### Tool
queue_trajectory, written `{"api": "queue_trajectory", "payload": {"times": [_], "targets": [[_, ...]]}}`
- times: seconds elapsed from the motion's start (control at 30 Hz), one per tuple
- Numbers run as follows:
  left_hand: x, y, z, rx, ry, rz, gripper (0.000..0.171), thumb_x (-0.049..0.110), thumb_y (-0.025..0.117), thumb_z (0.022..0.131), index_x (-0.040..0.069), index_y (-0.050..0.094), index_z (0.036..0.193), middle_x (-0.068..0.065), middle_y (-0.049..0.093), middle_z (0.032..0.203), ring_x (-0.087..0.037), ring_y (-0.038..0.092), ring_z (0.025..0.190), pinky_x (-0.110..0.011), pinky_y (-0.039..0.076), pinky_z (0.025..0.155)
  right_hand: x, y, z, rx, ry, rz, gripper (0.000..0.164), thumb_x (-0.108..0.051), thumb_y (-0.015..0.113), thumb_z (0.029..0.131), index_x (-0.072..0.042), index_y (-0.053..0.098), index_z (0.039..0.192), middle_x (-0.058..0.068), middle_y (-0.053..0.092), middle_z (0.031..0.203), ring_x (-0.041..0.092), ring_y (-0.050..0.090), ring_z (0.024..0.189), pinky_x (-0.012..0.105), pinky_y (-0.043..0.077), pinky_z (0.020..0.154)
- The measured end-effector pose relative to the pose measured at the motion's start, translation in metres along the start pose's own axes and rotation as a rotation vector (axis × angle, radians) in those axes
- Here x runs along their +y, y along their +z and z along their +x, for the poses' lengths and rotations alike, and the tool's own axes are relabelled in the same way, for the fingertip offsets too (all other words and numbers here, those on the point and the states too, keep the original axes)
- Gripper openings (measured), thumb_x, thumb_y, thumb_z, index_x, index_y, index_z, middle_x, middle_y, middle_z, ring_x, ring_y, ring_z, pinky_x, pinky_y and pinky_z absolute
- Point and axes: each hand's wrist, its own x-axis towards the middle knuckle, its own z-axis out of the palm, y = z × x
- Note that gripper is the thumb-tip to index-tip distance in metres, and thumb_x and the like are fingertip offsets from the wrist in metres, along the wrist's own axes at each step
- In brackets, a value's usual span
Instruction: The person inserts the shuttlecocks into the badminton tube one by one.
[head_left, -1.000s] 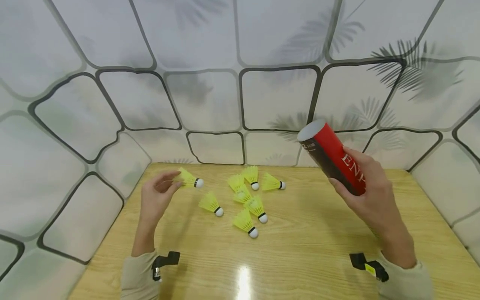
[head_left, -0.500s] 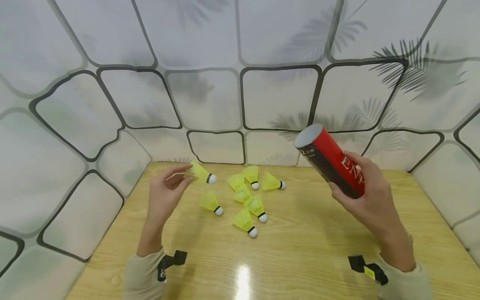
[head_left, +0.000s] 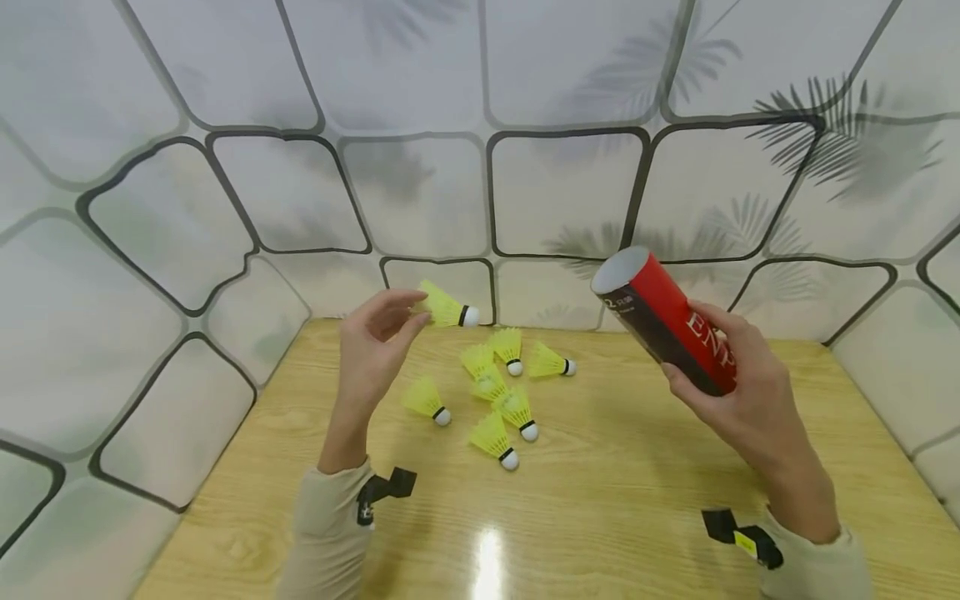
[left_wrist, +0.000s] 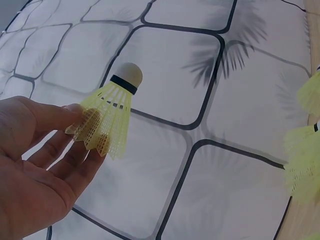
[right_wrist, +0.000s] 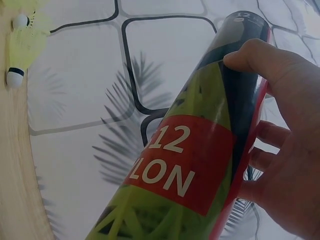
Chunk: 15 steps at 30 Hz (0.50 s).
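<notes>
My left hand pinches a yellow shuttlecock by the edge of its skirt, above the table. In the left wrist view, thumb and fingers grip the skirt of that shuttlecock, its white cork pointing up and away. My right hand grips a red and black shuttlecock tube, tilted with its pale round end up and to the left. Seen from the right wrist, the tube also has a green printed side, with the thumb laid across it. Whether that pale end is open I cannot tell.
Several yellow shuttlecocks lie clustered on the wooden table between the hands. One shuttlecock lies apart on the left, another at the right of the cluster. A patterned cloth wall stands behind and along the sides.
My left hand has risen and moved right with the shuttlecock, lifting it clear of the table. The tube in my right hand has dipped slightly and stays nearly in place.
</notes>
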Motion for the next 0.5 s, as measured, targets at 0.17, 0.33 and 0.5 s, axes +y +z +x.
{"api": "queue_trajectory", "payload": {"times": [0.17,0.33,0.5], "targets": [[0.007,0.015,0.008,0.014,0.024,-0.023,0.021,-0.005,0.075,0.091,-0.003,0.074,0.112,-0.017,0.073,0.103,-0.012,0.070,0.085,-0.025,0.059,0.080,0.001,0.002,-0.002,-0.014,0.008,0.007,0.094,0.004,0.090,0.069,-0.016,0.050,0.151,0.016,0.058,0.138,0.036,0.056,0.113,0.012,0.035,0.090],[0.014,0.028,0.018,0.043,0.083,-0.068,0.020,-0.005,0.073,0.092,-0.005,0.072,0.112,-0.018,0.074,0.102,-0.014,0.071,0.084,-0.027,0.059,0.078,0.001,0.003,-0.002,-0.019,0.005,0.015,0.094,0.004,0.090,0.069,-0.016,0.049,0.152,0.016,0.057,0.139,0.037,0.056,0.115,0.011,0.035,0.091],[0.024,0.046,0.029,0.039,0.136,-0.122,0.021,-0.007,0.072,0.092,-0.008,0.071,0.113,-0.019,0.073,0.102,-0.022,0.073,0.087,-0.034,0.060,0.083,0.000,0.000,-0.001,-0.019,-0.007,0.012,0.094,0.005,0.088,0.071,-0.017,0.048,0.153,0.018,0.057,0.138,0.036,0.056,0.114,0.006,0.033,0.091]]}}
